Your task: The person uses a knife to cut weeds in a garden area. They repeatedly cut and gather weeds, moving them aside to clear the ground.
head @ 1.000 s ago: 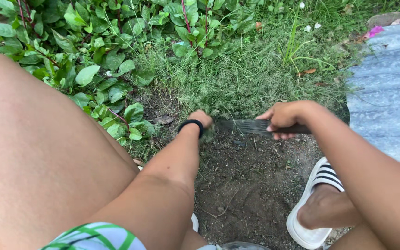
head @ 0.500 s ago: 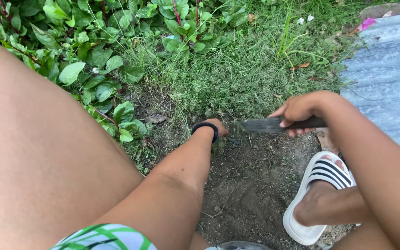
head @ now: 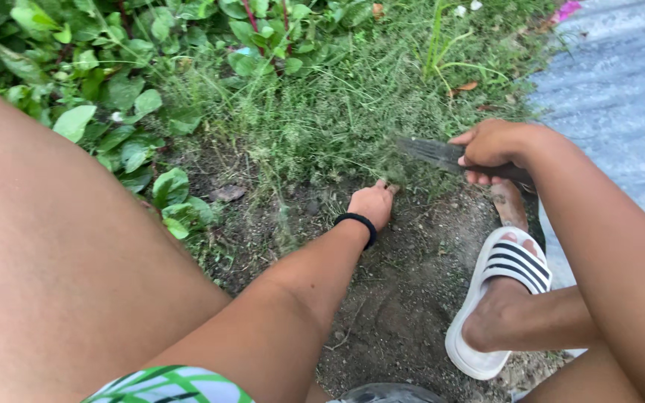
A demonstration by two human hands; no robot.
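Observation:
My left hand [head: 372, 201], with a black band on its wrist, reaches down to the edge of the grass [head: 345, 119] and its fingers close on a tuft at the soil line. My right hand [head: 490, 149] grips the dark handle of a knife [head: 431, 153]. The flat dark blade points left and lies just above the grass, a little to the right of and above my left hand.
Bare dark soil [head: 404, 298] lies below my hands. Broad-leaved green plants [head: 113, 89] grow at the upper left. A grey corrugated sheet [head: 614, 97] lies at the right. My right foot in a white striped sandal [head: 498, 298] rests on the soil. My left thigh fills the left side.
The view has shifted, so everything sits lower and further left. My right hand has lifted the knife up and away from the soil; my left hand has moved forward to the grass edge.

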